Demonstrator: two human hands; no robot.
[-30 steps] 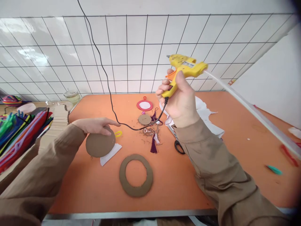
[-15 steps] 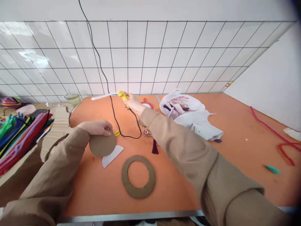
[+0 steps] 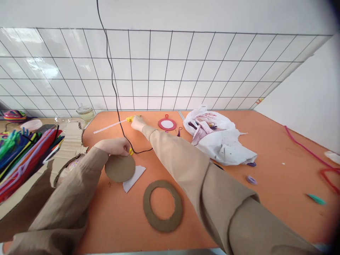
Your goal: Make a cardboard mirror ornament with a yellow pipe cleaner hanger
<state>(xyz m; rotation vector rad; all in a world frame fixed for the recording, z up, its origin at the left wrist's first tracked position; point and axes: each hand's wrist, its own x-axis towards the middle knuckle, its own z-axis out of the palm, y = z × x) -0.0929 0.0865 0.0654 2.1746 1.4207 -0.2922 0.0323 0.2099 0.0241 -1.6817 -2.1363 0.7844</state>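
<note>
Left hand [image 3: 115,146] is pinching 1 cardboard disc [image 3: 120,169] by its far edge, left of and beyond the cardboard ring [image 3: 147,205] | right hand [image 3: 138,123] is touching a yellow hot-glue gun [image 3: 130,119] well beyond the ring, leftward; fingers partly hidden, can't tell whether they are gripping | red-framed white disc [image 3: 167,124] is lying straight beyond the ring

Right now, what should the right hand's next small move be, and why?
Probably ease the grip and release the yellow glue gun. The right hand holds it low over the far part of the orange tabletop, apparently resting there, its glue stick pointing left. Meanwhile the left hand is at the cardboard disc's far edge.
</note>
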